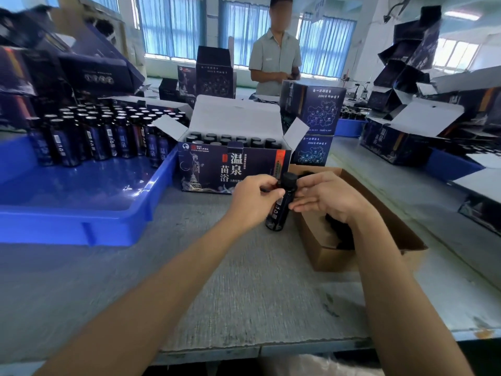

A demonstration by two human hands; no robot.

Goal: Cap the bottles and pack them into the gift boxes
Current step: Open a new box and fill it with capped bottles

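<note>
Head view: grey table (244, 294), curtained windows (168, 25); left grip (252, 198) around bottle (279, 213), right grip (330, 196) released.

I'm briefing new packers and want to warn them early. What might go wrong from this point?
The bottle is tilted in the left hand while the right hand touches it with straight fingers, so the cap may seat crooked or end up loose. The open gift box looks nearly full of capped bottles; squeezing this one in might jostle its neighbours or catch a flap.
</note>
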